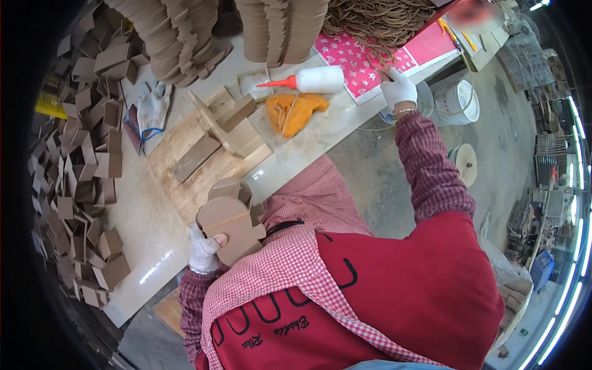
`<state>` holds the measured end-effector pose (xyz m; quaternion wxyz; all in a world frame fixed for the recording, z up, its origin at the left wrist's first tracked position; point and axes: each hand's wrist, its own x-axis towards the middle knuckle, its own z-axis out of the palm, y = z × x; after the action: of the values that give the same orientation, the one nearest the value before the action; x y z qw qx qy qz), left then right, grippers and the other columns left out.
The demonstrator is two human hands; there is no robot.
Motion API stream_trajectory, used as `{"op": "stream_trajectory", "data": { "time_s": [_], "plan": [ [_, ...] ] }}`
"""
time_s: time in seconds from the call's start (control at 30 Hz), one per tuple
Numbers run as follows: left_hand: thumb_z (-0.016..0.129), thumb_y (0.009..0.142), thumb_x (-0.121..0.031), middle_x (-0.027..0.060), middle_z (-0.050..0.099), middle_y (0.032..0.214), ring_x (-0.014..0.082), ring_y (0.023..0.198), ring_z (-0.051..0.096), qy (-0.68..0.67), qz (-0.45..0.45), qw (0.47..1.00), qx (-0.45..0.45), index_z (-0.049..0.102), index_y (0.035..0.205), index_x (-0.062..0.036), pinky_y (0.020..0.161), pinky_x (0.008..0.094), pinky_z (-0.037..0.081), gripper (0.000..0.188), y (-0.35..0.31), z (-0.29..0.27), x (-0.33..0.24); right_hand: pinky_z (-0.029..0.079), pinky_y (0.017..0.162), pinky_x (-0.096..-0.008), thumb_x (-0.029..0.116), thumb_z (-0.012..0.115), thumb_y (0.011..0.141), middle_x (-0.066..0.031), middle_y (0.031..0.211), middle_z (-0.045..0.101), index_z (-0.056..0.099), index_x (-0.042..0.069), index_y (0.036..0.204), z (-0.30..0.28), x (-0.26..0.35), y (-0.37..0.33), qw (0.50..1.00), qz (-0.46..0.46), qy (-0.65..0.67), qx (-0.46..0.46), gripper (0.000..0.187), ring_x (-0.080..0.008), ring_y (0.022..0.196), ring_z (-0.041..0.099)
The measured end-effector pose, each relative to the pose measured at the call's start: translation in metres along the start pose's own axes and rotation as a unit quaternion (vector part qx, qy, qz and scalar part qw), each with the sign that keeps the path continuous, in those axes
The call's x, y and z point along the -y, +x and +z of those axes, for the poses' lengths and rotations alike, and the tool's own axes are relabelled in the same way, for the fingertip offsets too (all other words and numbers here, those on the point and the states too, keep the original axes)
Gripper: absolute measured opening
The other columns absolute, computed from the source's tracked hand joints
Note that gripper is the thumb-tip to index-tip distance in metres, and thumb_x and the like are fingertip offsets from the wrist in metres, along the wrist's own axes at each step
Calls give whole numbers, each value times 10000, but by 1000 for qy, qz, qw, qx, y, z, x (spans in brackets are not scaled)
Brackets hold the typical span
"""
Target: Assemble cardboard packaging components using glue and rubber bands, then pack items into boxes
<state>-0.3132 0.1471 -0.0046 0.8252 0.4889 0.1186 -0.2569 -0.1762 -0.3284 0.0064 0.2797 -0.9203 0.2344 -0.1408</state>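
My left hand (205,251), in a white glove with a bare thumb, is closed on a brown board piece (231,225) with a rounded end, held in front of my apron. More brown board parts (229,187) show just behind it. Reaching far out to the right, my gloved right hand (398,91) has its fingertips at the strands of a brown cord (383,60), which hang from a large heap of cords (370,24). The fingers look pinched on these strands. Nearer the middle stands a wooden jig (225,132) on a wooden board (179,166).
A white glue bottle (320,80) with a red nozzle lies beside an orange cloth (293,112). Stacks of brown board shapes (280,31) stand at the back. Folded board pieces (86,166) pile up on the left, near a spare glove (153,108). White buckets (457,102) stand beyond the table edge.
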Motion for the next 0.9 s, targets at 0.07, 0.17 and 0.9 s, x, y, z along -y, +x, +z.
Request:
{"op": "stream_trajectory", "data": {
  "time_s": [0.07, 0.17, 0.9],
  "plan": [
    [745, 557, -43, 144, 617, 982, 253, 806, 622, -1, -9, 1000, -18, 494, 1163, -9, 713, 327, 522, 657, 0, 2, -1, 472, 746, -343, 218, 527, 841, -63, 930, 636, 647, 119, 1006, 8, -14, 24, 989, -30, -146, -2, 226, -255, 839, 595],
    [755, 555, -51, 141, 615, 984, 246, 801, 619, 29, 13, 999, -23, 496, 1158, -10, 711, 327, 521, 657, 0, 5, -2, 463, 816, -379, 246, 499, 843, -79, 1038, 612, 634, 138, 1039, 22, -17, 52, 949, -19, -306, 76, 262, -302, 943, 574],
    [683, 652, -202, 160, 584, 1043, 268, 787, 609, -332, 134, 922, 151, 455, 1205, -5, 725, 393, 513, 630, 12, -6, -38, 449, 630, -191, 104, 639, 745, -45, 854, 639, 625, 21, 1018, 49, 265, -122, 768, -406, 219, 443, 286, -80, 700, 555]
  ]
}}
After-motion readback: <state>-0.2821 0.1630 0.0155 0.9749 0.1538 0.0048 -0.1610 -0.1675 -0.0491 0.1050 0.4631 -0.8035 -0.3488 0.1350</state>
